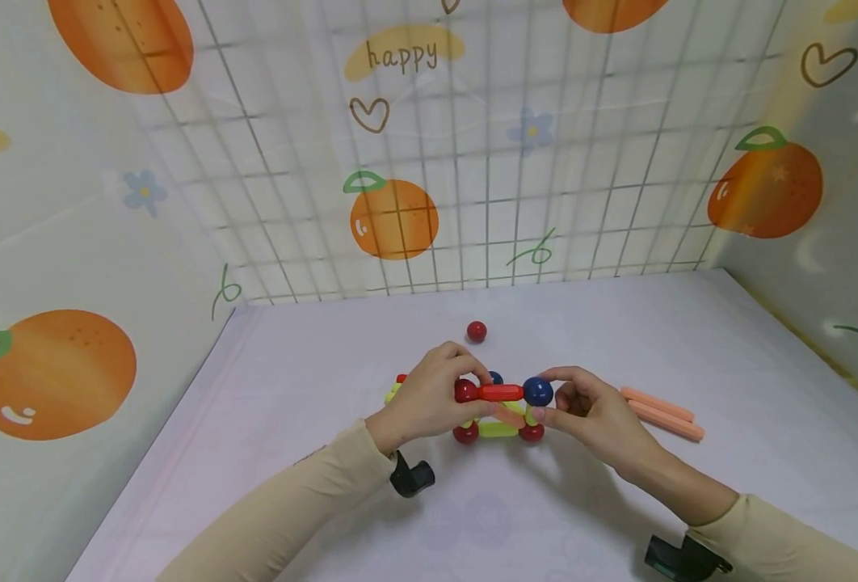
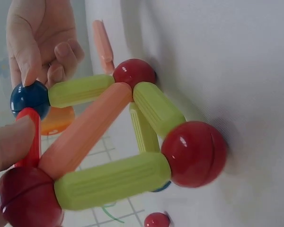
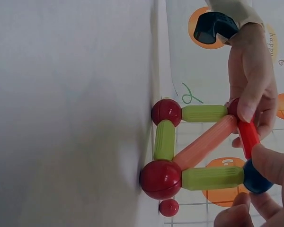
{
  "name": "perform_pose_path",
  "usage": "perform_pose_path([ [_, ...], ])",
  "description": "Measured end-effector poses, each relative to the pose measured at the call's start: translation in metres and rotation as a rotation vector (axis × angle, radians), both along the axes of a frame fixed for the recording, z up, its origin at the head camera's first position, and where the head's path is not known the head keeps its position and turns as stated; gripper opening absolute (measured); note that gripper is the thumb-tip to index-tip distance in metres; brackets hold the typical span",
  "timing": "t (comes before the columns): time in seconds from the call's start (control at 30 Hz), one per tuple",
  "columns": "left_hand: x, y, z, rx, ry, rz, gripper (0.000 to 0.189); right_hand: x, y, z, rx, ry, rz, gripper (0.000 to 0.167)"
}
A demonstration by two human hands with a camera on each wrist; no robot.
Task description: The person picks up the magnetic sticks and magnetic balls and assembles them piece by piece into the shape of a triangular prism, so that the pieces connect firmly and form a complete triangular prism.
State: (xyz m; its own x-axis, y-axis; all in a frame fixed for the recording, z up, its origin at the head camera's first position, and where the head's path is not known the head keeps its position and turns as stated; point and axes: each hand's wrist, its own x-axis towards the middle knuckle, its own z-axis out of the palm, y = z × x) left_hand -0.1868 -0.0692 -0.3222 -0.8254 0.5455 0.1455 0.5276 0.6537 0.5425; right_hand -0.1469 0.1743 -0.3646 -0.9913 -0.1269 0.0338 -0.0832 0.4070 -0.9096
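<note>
A standing frame of magnetic rods and balls lies between both hands. Its front side has yellow-green rods point(image 2: 113, 179), red balls at the lower corners point(image 2: 194, 153) and a salmon rod point(image 2: 87, 125) running diagonally across. Along the top, a red rod point(image 1: 502, 393) joins a red ball point(image 1: 465, 390) to a blue ball point(image 1: 538, 392). My left hand point(image 1: 429, 396) grips the red rod near the red ball, thumb on the near side. With thumb and fingers, my right hand point(image 1: 596, 416) pinches the blue ball. The left hand partly hides the structure's rear left portion.
A loose red ball point(image 1: 476, 331) lies behind the structure. Two salmon rods point(image 1: 662, 416) lie side by side on the table to the right. A wire grid point(image 1: 487, 202) behind an orange-printed sheet closes off the back, and printed sheets hang at both sides.
</note>
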Motion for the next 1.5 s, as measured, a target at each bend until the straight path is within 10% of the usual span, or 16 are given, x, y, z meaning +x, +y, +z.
perform_pose_path([
  [0.37, 0.002, -0.012, -0.007, -0.051, 0.022, 0.034, 0.036, -0.008, 0.0, -0.01, 0.302, -0.203, 0.146, 0.053],
  [0.6, -0.003, -0.018, -0.008, -0.031, 0.106, 0.126, 0.049, 0.002, -0.004, -0.01, 0.304, -0.206, 0.236, 0.045],
  [0.77, -0.008, -0.02, -0.01, 0.067, 0.064, 0.18, 0.051, 0.01, -0.011, -0.01, 0.264, -0.215, 0.351, 0.047],
  [1.03, -0.002, -0.019, -0.008, 0.217, -0.065, 0.087, 0.039, 0.012, -0.015, -0.014, 0.299, -0.138, 0.503, 0.055],
  [1.5, 0.029, -0.013, -0.01, 0.117, 0.198, -0.009, 0.031, -0.004, 0.003, -0.012, 0.466, 0.013, 0.193, 0.053],
])
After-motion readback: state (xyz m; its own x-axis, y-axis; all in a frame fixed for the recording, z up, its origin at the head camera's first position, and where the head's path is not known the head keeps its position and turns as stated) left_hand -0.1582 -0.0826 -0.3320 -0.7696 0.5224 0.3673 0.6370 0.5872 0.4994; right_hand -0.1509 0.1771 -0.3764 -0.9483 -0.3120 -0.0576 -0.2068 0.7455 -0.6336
